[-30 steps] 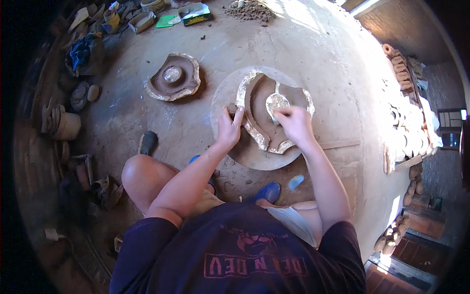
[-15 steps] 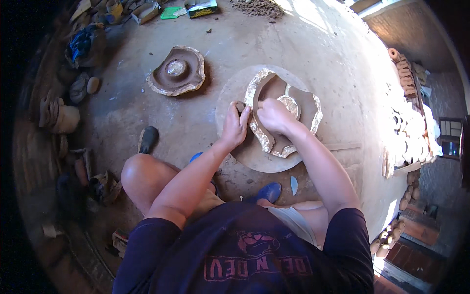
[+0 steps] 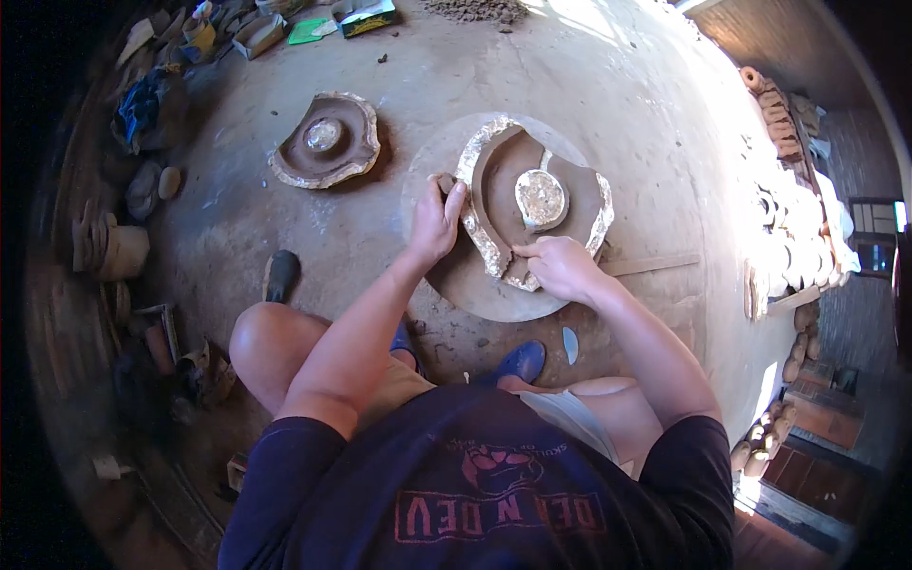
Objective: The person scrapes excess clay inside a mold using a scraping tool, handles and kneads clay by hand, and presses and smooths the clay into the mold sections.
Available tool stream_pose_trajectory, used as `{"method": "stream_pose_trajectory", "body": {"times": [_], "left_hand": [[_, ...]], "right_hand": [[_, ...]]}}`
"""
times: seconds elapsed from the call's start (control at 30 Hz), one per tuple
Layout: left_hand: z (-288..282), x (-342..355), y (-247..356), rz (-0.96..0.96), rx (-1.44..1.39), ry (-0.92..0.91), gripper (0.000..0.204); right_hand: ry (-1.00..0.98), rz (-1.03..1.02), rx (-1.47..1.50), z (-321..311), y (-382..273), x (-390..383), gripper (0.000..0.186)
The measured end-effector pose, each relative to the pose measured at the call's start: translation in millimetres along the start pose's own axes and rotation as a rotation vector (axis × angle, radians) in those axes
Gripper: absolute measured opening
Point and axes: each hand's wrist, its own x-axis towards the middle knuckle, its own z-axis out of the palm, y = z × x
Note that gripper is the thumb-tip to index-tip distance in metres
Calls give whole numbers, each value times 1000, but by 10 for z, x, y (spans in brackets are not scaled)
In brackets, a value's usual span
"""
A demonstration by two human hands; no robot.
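Observation:
A round mould-like piece (image 3: 482, 237), brown clay inside with a chipped white rim, lies on a grey round board (image 3: 513, 306). A pale round boss (image 3: 541, 198) rises at its middle. My left hand (image 3: 437, 223) is closed round a small dark lump, probably clay (image 3: 445, 182), beside the piece's left rim. Inside the near wall, by a seam, my right hand (image 3: 563, 268) presses with its index finger; the other fingers are curled, and whatever they may hold is hidden.
A second, similar broken-edged piece (image 3: 328, 166) sits on the floor at far left. A flat wooden strip (image 3: 655, 263) and a pale blue blade-shaped piece (image 3: 570, 345) lie near the board. Boxes (image 3: 364, 17) and a heap of crumbled earth (image 3: 475, 9) are at the back.
My right hand has moved from the inner left wall to the near edge of the piece, uncovering the boss. My left hand stays at the left rim with the lump.

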Motion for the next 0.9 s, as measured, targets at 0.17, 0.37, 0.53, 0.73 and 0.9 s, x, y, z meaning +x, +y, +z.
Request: {"method": "stream_pose_trajectory", "body": {"times": [0.17, 0.37, 0.53, 0.73, 0.9], "left_hand": [[77, -46, 45, 26, -31, 27, 44], [113, -187, -17, -21, 9, 56, 44], [105, -417, 113, -11, -16, 98, 43], [58, -1067, 804, -9, 90, -476, 51], [17, -1141, 939, -300, -12, -1069, 70]], "right_hand": [[183, -4, 201, 382, 62, -11, 48], [171, 74, -79, 503, -207, -291, 48], [157, 45, -21, 425, -295, -741, 43], [701, -87, 118, 468, -579, -935, 50], [526, -210, -1, 810, -315, -1009, 41]]}}
